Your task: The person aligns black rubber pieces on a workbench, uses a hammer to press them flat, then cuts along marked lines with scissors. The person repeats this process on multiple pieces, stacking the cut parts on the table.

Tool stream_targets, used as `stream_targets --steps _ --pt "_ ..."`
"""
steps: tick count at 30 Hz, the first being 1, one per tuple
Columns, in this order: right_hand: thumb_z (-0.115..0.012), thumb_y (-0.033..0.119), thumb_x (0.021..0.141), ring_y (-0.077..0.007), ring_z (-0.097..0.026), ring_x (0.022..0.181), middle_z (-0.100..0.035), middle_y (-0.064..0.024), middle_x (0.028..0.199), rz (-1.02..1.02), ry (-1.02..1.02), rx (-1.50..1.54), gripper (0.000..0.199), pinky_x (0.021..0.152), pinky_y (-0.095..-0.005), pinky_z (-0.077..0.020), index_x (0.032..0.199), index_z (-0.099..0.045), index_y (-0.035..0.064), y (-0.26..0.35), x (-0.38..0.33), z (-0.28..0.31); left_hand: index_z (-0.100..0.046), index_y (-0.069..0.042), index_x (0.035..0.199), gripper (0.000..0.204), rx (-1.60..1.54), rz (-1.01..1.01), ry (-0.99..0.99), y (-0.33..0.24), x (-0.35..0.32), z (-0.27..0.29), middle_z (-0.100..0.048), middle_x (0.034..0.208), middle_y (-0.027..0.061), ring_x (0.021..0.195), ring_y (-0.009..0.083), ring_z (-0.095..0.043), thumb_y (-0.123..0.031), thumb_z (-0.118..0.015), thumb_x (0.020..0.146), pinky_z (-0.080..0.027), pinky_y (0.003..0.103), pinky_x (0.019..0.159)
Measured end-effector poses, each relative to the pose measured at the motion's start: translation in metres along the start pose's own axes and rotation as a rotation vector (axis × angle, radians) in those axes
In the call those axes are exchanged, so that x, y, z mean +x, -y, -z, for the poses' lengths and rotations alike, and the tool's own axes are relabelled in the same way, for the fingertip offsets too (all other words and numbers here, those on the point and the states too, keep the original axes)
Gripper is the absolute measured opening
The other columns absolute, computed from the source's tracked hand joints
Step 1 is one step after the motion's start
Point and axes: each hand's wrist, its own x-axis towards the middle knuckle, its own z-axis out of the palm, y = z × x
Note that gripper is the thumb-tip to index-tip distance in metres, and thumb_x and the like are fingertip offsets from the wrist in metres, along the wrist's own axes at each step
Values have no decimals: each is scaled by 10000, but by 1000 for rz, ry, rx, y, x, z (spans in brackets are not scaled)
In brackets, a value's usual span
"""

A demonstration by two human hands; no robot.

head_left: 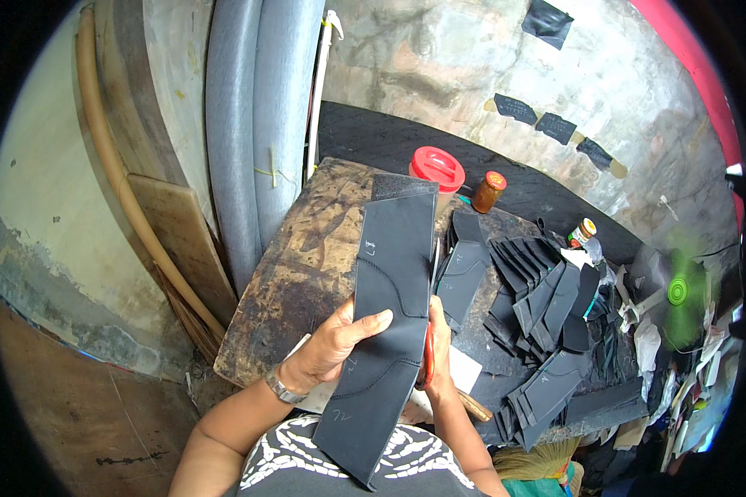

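Over the stained, worn desk (307,265) by a rough wall, my left hand (340,340) grips a long black leather piece (385,331) held upright, my right hand (438,348) clasps red-handled scissors (428,356) behind it, cut black pieces (539,306) piled beyond.

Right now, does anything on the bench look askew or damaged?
Nothing looks damaged. The cut black pieces lie in loose, fanned heaps, not squared. The left hand holds the long black piece; the right hand grips red-handled scissors.

left hand (336,344) grips black leather piece (385,323) | right hand (438,348) holds scissors (428,356)
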Motion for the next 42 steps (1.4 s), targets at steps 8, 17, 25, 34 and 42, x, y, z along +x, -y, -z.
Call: stream_targets --steps 8,17,25,34,42 --pt "-563 -20 865 -158 -624 929 -656 -114 1026 148 4 -55 279 834 -293 -485 1143 -564 -6 -4 -9 5 -432 -2 1368 430 -9 28 46 3 0 3 -607 1220 115 1060 150 -640 -144 -558 982 -558 313 896" --pt "-549 49 905 -228 -650 959 -663 -175 1073 67 -4 -62 326 855 -357 -508 1227 -513 15 -11 1 8 -415 -57 1408 465 -8 89 67 5 -3 3 -589 1264 83 1100 145 -621 -172 -577 988 -552 322 902" --pt "-519 -1 852 -185 -641 898 -671 -124 998 148 -22 -124 343 811 -301 -492 1193 -546 15 3 -4 8 -424 -3 1369 425 -70 67 43 13 -2 2 -614 1215 117 1036 153 -653 -131 -558 986 -573 316 872" --pt "-505 -23 832 -140 -633 866 -667 -120 970 179 -25 -102 332 807 -262 -482 1158 -562 5 -11 -3 12 -427 1 1366 426 -69 110 31 11 -4 0 -624 1201 115 1014 156 -664 -121 -559 980 -574 319 871" --pt "-541 89 867 -119 -597 871 -662 -82 946 208 -86 -108 283 807 -273 -472 1139 -562 14 5 3 12 -409 -8 1397 472 -34 171 31 10 -10 -7 -598 1259 105 1097 151 -625 -116 -580 970 -528 317 944"
